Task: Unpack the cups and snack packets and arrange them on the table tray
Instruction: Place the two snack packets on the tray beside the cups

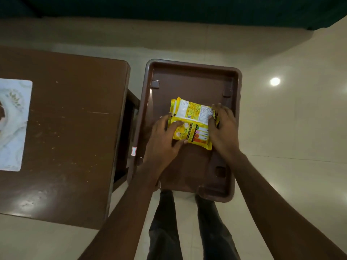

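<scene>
Two yellow snack packets (pixel 193 121) lie overlapping in the middle of a brown rimmed tray (pixel 189 76). My left hand (pixel 165 139) grips the left edge of the nearer packet, thumb under its corner and fingers on top. My right hand (pixel 223 128) holds the packets' right edge, fingers curled over it. No cups are in view.
A brown table (pixel 71 128) stands to the left of the tray, with a pale patterned mat (pixel 13 124) at its left edge. A shiny cream tiled floor (pixel 291 119) surrounds everything. My dark-trousered legs (pixel 187 228) show below the tray.
</scene>
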